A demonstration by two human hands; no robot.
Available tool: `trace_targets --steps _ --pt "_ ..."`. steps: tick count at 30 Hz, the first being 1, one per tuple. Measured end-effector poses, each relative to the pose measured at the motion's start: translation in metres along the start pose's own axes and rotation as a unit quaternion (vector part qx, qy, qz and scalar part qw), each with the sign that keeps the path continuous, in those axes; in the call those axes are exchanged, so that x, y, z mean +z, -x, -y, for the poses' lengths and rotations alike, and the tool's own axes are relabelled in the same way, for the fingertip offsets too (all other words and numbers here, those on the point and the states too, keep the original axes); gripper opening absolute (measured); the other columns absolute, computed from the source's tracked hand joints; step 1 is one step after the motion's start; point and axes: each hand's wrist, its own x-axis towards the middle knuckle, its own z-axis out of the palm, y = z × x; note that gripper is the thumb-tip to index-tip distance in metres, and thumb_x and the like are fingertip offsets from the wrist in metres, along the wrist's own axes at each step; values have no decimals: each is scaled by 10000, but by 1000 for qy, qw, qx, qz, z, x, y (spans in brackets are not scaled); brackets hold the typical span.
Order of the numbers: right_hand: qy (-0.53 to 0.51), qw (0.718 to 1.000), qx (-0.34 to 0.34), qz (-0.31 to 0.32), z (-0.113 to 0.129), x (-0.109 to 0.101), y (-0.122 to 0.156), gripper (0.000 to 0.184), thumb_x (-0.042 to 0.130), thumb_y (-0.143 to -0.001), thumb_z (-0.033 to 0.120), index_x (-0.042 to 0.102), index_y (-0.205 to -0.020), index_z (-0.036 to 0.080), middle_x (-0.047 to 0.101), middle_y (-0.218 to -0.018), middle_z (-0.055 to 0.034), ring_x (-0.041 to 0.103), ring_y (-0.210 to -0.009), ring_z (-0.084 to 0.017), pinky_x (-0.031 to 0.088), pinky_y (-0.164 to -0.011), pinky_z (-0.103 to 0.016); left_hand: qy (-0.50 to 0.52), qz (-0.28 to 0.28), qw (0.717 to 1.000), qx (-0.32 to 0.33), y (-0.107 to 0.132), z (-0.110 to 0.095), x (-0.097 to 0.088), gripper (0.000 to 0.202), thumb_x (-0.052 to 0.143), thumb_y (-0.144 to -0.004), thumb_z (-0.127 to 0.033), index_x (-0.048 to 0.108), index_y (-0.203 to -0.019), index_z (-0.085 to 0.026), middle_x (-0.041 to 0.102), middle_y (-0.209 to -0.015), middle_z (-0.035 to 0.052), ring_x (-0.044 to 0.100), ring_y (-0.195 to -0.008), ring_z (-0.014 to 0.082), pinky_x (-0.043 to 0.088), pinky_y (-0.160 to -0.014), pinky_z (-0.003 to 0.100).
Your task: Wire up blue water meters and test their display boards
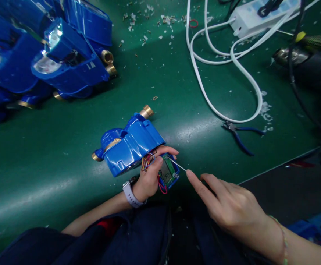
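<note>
My left hand point(150, 178) is closed around a small blue housing with a green circuit board point(166, 171) and a little display in it. Thin coloured wires point(147, 161) run from it toward a blue water meter point(135, 141) with brass ends, which lies on its side just beyond. In my right hand point(226, 200) is a screwdriver point(178, 165); its thin metal shaft reaches the upper part of the board, while its handle is hidden by the fingers. Whether the tip sits in a screw is too small to tell.
Several blue meters point(72, 62) stand crowded at the upper left of the green table point(66, 147). At the right are blue-handled cutting pliers point(240, 134), a white cable point(255, 88), a power strip point(259, 18) and a dark power tool point(309, 62). Small screws point(168, 19) and pale scraps are scattered at the back.
</note>
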Motion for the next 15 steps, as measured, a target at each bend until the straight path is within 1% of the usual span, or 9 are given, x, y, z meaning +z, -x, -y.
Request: trace_targets --steps 1,3,4,5,6,8,10,12,15 --pt "-62 997 34 -1 0 3 1 413 359 -901 6 608 -1225 61 651 -837 -94 627 -588 -152 503 -480 -249 -2 0 1000 2 0 1 0 420 346 -953 -460 685 -1025 -224 650 -919 46 577 -904 221 421 -905 364" --pt "-207 972 110 -6 0 8 1 388 380 -940 54 585 -1266 108 646 -832 -60 630 -644 -129 533 -557 -223 -8 1 1000 4 0 2 -1 431 339 -947 -468 684 -1019 -220 652 -911 50 580 -898 229 421 -916 381" --pt "-254 958 132 -9 0 10 1 380 391 -951 72 577 -1278 125 645 -830 -49 630 -665 -121 536 -579 -213 -11 1 1000 6 -1 2 -1 433 336 -944 -468 683 -1015 -220 653 -908 51 580 -898 232 421 -920 386" --pt "-263 956 134 -13 -1 11 2 378 399 -952 75 574 -1282 133 646 -836 -47 630 -671 -119 534 -583 -211 -12 1 1000 7 -1 3 -1 432 334 -943 -466 684 -1011 -221 652 -906 52 580 -899 233 421 -925 388" --pt "-233 966 113 -21 -2 11 2 379 401 -944 65 581 -1273 126 649 -843 -52 625 -652 -121 527 -562 -217 -13 1 1000 9 -1 3 -1 430 333 -943 -462 684 -1008 -222 651 -903 52 579 -902 233 420 -932 390" --pt "-104 993 39 -32 -8 11 3 388 394 -919 29 595 -1245 93 653 -861 -74 615 -604 -133 502 -507 -239 -15 1 1000 14 -1 2 -1 428 333 -943 -457 686 -1004 -223 647 -894 54 576 -909 234 411 -958 396" --pt "-2 999 -29 -32 -15 10 5 393 387 -905 7 590 -1235 73 657 -873 -91 619 -605 -146 493 -507 -256 -17 3 1000 18 -1 2 -2 428 334 -943 -454 688 -1001 -221 644 -883 54 573 -913 235 391 -996 408" --pt "15 998 -57 -31 -23 10 5 390 379 -916 10 565 -1253 75 655 -867 -86 621 -621 -147 483 -522 -255 -16 11 1000 17 -1 1 -2 422 337 -941 -445 690 -1000 -221 643 -877 51 572 -910 233 360 -1040 421" --pt "-67 997 -43 -16 -36 12 4 384 372 -949 44 520 -1297 112 644 -877 -58 612 -627 -131 444 -511 -239 -11 21 1000 6 -1 0 -4 411 345 -931 -436 690 -998 -220 647 -873 47 578 -901 231 323 -1085 433"
